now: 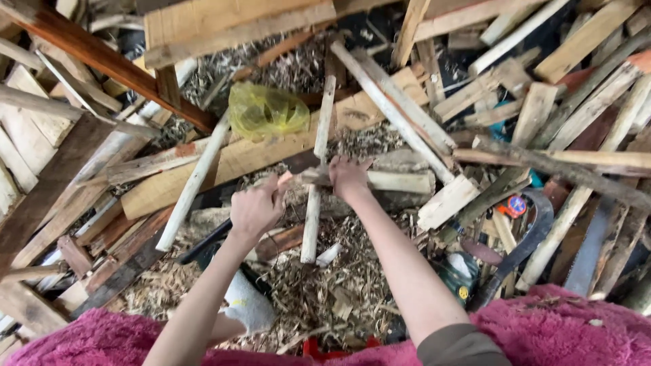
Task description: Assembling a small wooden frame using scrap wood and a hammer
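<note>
Hands are stretched forward over a heap of scrap wood and shavings. Left hand (pixel 254 209) is closed into a loose fist around the end of a small pale wood piece (pixel 285 179); right hand (pixel 348 177) is curled down on a short pale billet (pixel 400 181) lying crosswise, fingers wrapped over its near end. A thin pale stick (pixel 316 183) is seen standing between both hands, just beside each. A yellow plastic bag (pixel 266 110) is lying on a plank (pixel 224 166) further back. A curved dark blade (pixel 525 244) is resting at the right, well apart.
</note>
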